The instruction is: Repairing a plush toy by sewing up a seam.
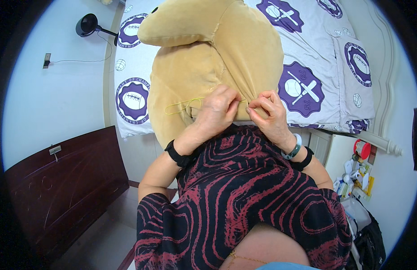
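A large tan plush toy (190, 67) lies across the bed's edge and against my lap, its pointed snout toward the far left. Over its near part my left hand (217, 110) is closed in a pinch on yellow thread (177, 109), which trails out in a loose loop to the left. A short bit of yellow also shows between my two hands. Close by on the right, my right hand (269, 113) has thumb and forefinger pressed together at the fabric, where folds run toward the fingertips. What those fingertips hold is too small to make out.
The bed is covered by a white sheet (307, 49) with purple sports badges. A black round device on a stand (88, 25) is at the far left, its cord running to a wall socket (47, 60). A dark wooden panel (69, 175) stands near left; a cluttered white cabinet (339, 155) stands right.
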Action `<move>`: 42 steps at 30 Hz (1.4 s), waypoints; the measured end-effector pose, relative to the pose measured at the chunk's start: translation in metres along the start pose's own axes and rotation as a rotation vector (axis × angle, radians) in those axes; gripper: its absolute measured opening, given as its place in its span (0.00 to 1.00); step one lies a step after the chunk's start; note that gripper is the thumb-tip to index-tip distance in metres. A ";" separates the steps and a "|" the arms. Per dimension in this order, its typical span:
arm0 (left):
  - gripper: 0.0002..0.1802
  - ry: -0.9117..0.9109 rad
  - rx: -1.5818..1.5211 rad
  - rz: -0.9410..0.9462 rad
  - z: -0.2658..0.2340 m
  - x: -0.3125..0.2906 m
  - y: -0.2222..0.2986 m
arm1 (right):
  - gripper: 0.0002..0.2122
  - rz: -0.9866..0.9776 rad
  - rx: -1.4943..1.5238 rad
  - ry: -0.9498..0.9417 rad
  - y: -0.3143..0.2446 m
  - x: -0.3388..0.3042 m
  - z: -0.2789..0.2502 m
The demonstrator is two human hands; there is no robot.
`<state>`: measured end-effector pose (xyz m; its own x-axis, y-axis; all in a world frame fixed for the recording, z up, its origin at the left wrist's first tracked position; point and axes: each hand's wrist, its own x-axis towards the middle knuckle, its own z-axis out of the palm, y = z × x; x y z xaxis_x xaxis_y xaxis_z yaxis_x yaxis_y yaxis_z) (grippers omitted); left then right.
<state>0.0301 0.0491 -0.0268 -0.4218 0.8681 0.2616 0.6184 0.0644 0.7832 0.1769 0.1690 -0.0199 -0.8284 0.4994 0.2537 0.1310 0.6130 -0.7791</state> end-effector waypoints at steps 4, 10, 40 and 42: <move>0.02 -0.042 0.063 0.054 0.007 0.005 0.006 | 0.06 -0.007 0.003 -0.005 0.000 -0.002 0.000; 0.02 -0.088 -0.008 0.028 0.004 0.011 -0.003 | 0.06 0.023 0.001 0.015 -0.003 -0.003 -0.001; 0.03 -0.290 -0.269 -0.153 -0.013 0.017 -0.021 | 0.05 0.087 0.032 0.027 0.001 0.000 0.000; 0.03 -0.300 -0.272 -0.143 -0.014 0.018 -0.021 | 0.05 0.089 0.032 0.026 0.001 0.000 0.000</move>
<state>-0.0002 0.0561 -0.0307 -0.2544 0.9671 -0.0047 0.3533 0.0975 0.9304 0.1777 0.1699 -0.0209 -0.7995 0.5671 0.1977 0.1855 0.5462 -0.8169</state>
